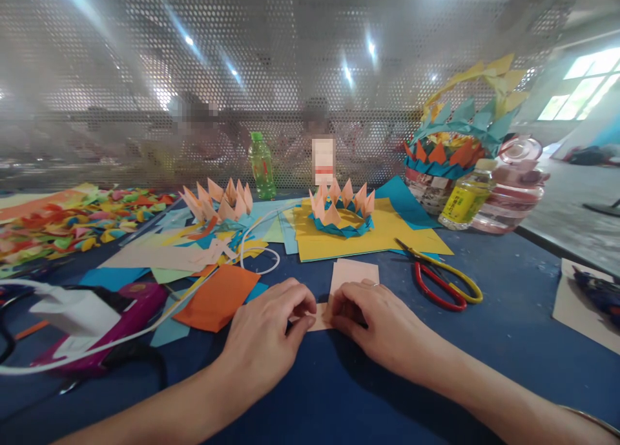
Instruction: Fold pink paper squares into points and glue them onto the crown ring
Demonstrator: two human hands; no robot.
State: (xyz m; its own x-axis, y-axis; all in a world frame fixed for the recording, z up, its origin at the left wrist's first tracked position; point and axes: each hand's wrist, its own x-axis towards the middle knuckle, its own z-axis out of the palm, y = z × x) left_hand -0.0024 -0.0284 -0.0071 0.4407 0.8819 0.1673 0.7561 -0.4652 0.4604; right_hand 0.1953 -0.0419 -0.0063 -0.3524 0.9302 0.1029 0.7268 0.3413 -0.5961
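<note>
A small piece of pale pink paper (320,317) lies low over the blue table, its two ends between my hands. My left hand (271,332) pinches its left end with thumb and fingertips. At the other end, my right hand (371,319) has its fingers closed on the same paper. Just behind the right hand rests a flat pale pink sheet (356,272), partly covered by the fingers. Orange paper (217,296) lies left of my left hand. Scissors (443,280) with red and yellow handles lie beyond my right hand.
A folded-paper ring with pink points (341,216) stands on yellow paper (416,232); a similar ring (217,203) is left. A purple power strip (140,296) with a white charger (80,319) and cables sits at left. Bottles and a paper basket (460,128) stand back right.
</note>
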